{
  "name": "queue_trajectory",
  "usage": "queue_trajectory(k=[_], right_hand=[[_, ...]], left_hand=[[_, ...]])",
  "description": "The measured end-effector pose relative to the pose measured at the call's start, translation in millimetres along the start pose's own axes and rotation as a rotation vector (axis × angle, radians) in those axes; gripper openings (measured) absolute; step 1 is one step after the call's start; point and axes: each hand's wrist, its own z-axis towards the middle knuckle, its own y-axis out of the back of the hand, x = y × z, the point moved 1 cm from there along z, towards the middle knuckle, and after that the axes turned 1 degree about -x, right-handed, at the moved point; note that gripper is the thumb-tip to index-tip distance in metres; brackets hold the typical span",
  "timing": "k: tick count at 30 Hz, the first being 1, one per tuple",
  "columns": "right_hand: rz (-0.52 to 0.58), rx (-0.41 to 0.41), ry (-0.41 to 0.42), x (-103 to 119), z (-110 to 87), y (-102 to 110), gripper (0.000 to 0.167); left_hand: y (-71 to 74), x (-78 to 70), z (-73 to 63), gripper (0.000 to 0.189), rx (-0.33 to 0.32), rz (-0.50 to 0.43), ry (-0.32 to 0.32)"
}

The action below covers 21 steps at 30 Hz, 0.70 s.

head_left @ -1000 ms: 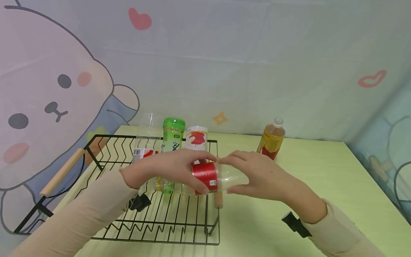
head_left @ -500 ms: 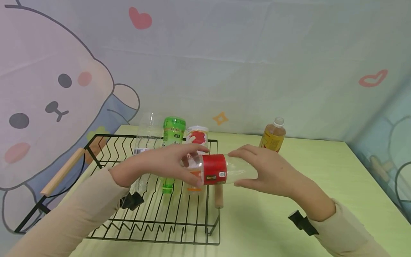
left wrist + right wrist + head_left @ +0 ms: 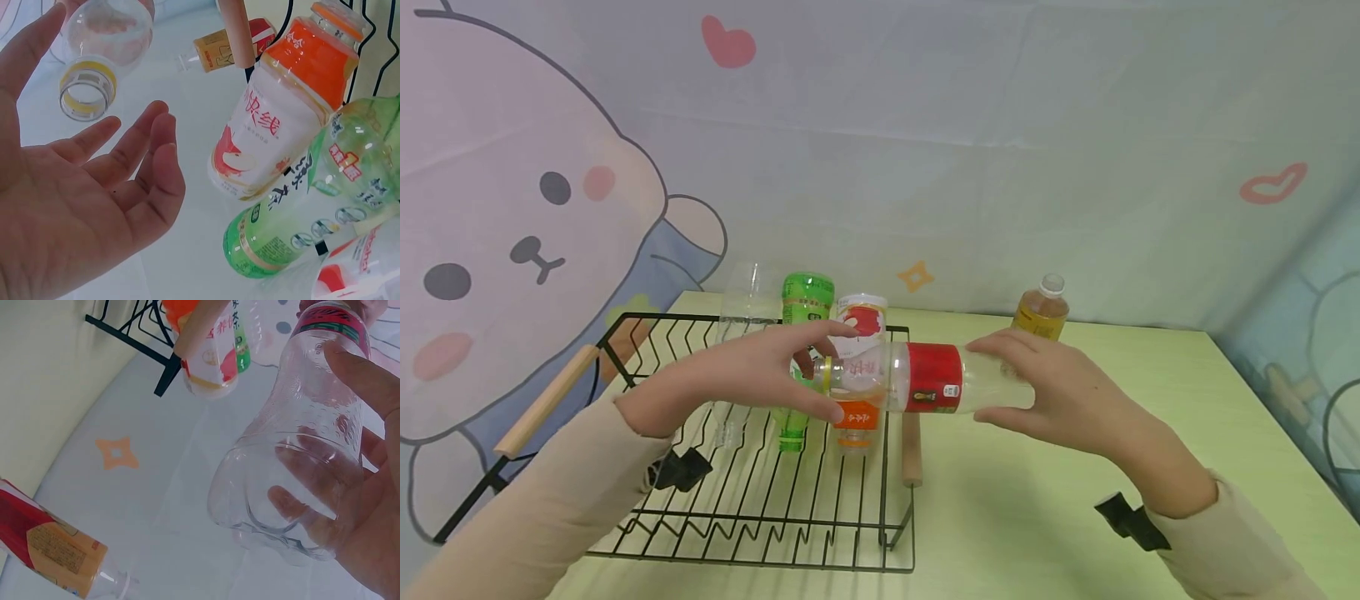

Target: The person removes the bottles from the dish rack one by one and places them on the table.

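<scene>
A clear plastic bottle (image 3: 935, 377) with a red label lies sideways in the air over the rack's right edge, its mouth pointing left. My right hand (image 3: 1060, 392) holds it near the base, fingers on top and thumb below; the right wrist view shows the fingers through the clear wall. My left hand (image 3: 730, 367) is around the mouth end with thumb and fingers spread. In the left wrist view, the capless neck with a yellow ring (image 3: 87, 90) sits between thumb and fingers, apart from the palm.
A black wire rack (image 3: 752, 525) with wooden handles holds a clear bottle (image 3: 748, 292), a green bottle (image 3: 807, 287) and a white-and-orange bottle (image 3: 859, 417), all upside down. Behind my right hand stands a yellow-labelled bottle (image 3: 1041, 312) on the green table (image 3: 1120, 375).
The bottle has moved right and slightly up with my right hand. My left hand has loosened from its middle and shifted left to the mouth end, uncovering the white-and-orange bottle.
</scene>
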Motion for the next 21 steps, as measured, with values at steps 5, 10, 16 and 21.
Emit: queue_trajectory(k=[5, 10, 16, 21], right_hand=[[-0.009, -0.058, 0.007, -6.1, -5.2, 4.6, 0.063], [-0.016, -0.132, 0.017, -15.8, -11.2, 10.5, 0.066], [0.018, -0.203, -0.046, -29.1, -18.2, 17.5, 0.064], [0.068, -0.249, -0.125, -38.0, -24.6, 21.9, 0.065]], left_hand=[[6.2, 6.1, -6.4, 0.083, -0.028, -0.018, -0.003], [11.3, 11.8, -12.8, 0.085, -0.076, -0.035, 0.005], [19.0, 16.3, -18.0, 0.082, -0.160, -0.053, 0.014], [25.0, 23.8, -19.6, 0.083, -0.231, -0.081, 0.053]])
